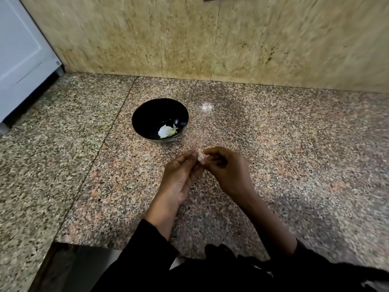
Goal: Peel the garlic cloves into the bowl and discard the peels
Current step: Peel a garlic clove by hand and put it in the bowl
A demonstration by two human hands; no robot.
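Observation:
A small pale garlic clove (200,156) is held above the granite counter, just in front of the black bowl (145,114). My left hand (181,178) pinches it from the left with fingertips, palm turned up. My right hand (227,169) pinches the same clove from the right, fingers curled. Inside the bowl lie a few white pieces of garlic (167,131); I cannot tell cloves from peel there.
The speckled granite counter (294,154) runs to a beige stone wall (210,39) at the back. A white cabinet door (23,51) stands at the far left. The counter's front edge (84,244) drops off near my black sleeves.

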